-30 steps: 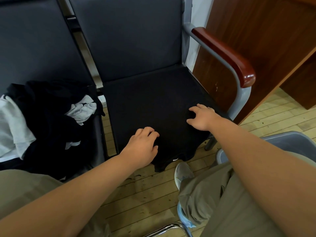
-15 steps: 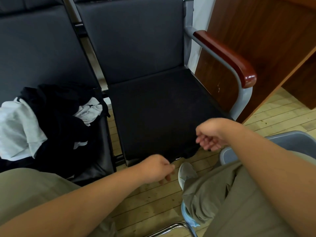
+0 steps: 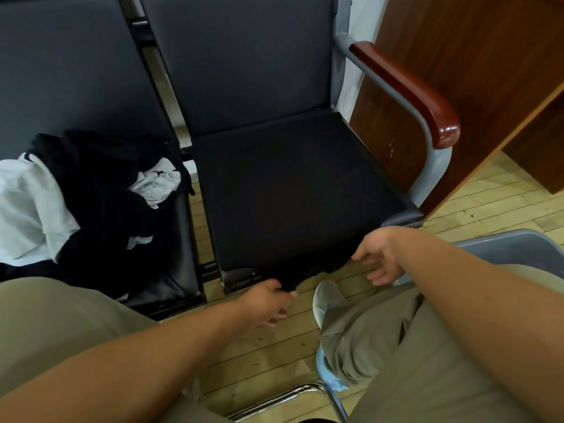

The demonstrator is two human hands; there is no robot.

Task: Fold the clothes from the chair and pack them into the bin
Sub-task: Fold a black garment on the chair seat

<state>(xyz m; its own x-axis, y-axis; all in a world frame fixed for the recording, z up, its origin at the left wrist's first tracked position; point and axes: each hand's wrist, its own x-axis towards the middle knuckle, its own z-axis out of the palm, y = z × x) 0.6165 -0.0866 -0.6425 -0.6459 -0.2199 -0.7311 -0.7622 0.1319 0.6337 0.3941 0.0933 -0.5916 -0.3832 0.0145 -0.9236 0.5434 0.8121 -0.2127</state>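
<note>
Black garment (image 3: 293,203) spread flat on the chair (image 3: 244,62) seat.
Left hand (image 3: 268,303) pinches its hanging hem at 6 o'clock; right hand (image 3: 381,257), fingers loose and apart, is at the hem at 4 o'clock, beside the grey bin (image 3: 503,244).

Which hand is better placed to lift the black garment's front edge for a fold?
Probably the left. The left hand pinches the black garment at its hanging front edge; the right hand is beside the other corner, fingers loose, gripping nothing.
</note>
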